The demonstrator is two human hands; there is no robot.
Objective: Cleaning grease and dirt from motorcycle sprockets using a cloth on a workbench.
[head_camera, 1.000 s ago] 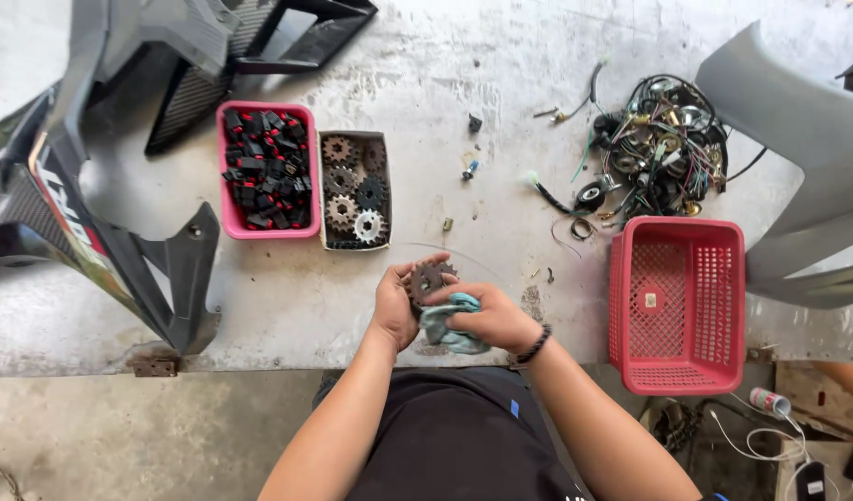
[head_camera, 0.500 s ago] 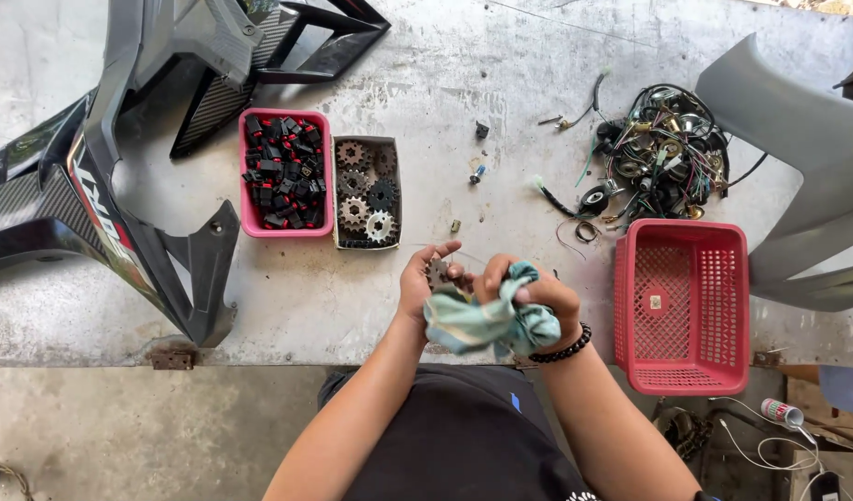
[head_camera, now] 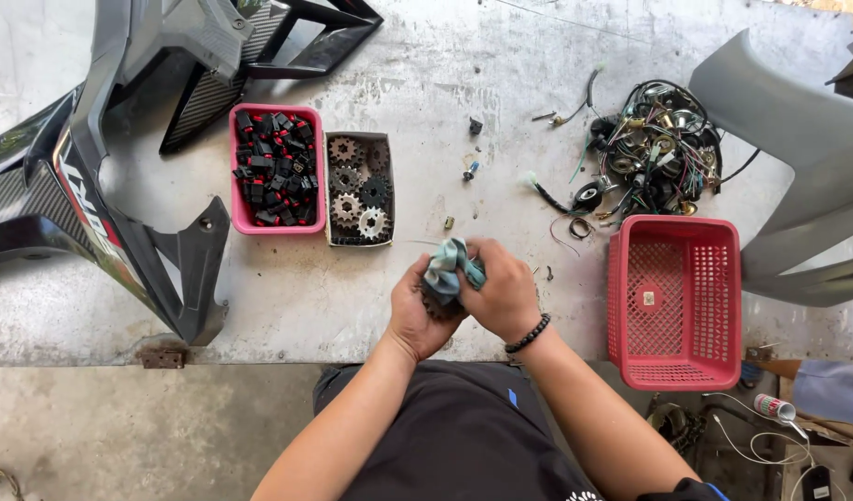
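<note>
Head view shows me both hands, left hand (head_camera: 415,315) cupping a sprocket (head_camera: 438,306) underneath so the right hand (head_camera: 503,292) can press the cloth (head_camera: 451,266) around it.

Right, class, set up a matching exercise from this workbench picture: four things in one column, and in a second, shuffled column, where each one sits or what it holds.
Things:
1. Cloth
2. Pink tray
3. Cardboard box
4. Red basket

Places or contents:
A. Holds toothed sprockets
B. Bunched between the left hand and right hand
C. Stands on the table's right side, almost empty
D. Filled with small black and red parts

Pairs: 1-B, 2-D, 3-A, 4-C
</note>
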